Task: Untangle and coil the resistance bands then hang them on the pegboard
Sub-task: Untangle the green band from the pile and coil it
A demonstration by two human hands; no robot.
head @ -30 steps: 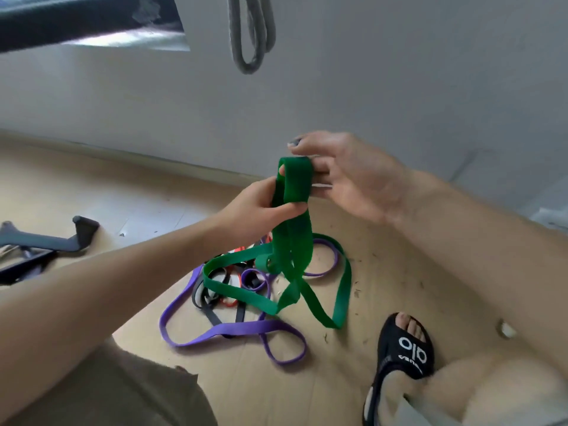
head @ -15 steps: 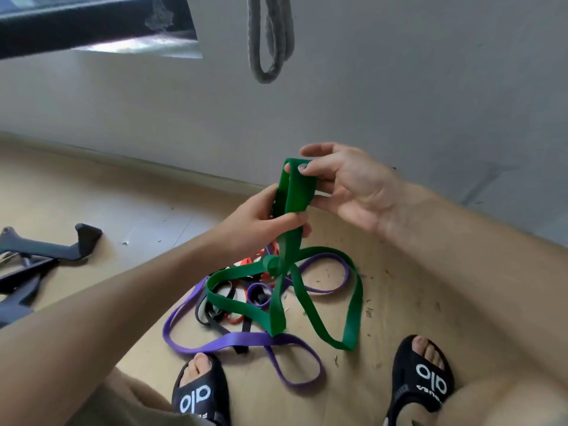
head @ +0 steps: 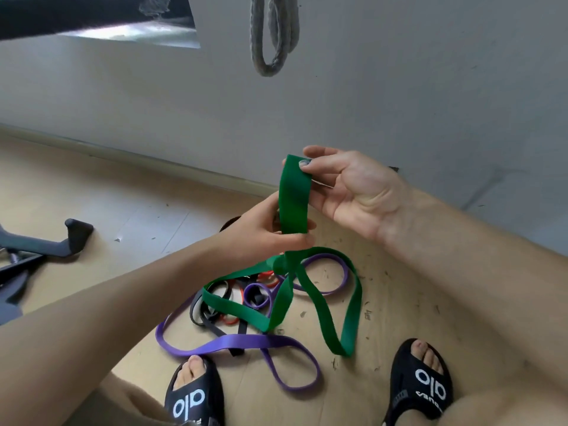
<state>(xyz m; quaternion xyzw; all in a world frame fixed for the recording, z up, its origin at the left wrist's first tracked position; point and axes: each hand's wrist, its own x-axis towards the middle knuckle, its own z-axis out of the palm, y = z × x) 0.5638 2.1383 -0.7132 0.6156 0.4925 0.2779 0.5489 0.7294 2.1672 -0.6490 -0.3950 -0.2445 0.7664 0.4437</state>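
Holding the green band (head: 293, 198) at centre frame, both hands work above the floor. Right hand (head: 347, 192): thumb and forefinger pinch the top fold of the green band, remaining fingers loosely extended below it, palm facing the camera. Left hand (head: 270, 232): fingers curled round the same band just below, thumb over its front, gathering the strands together. From the left hand the green band drops in long loose loops to the wooden floor (head: 123, 210), reaching lower right of centre. Under and beside those loops lies a tangle: a purple band (head: 233, 341) spread in wide loops across lower centre, a black band (head: 212, 322) and a red band (head: 229, 319) mixed in at the middle of the pile. A grey rope loop (head: 272, 35) hangs against the white wall (head: 399, 87) at top centre. Two feet in black slides (head: 421, 385) show at the bottom edge, one either side of the pile. Dark equipment legs (head: 61, 244) rest on the floor at the left edge.
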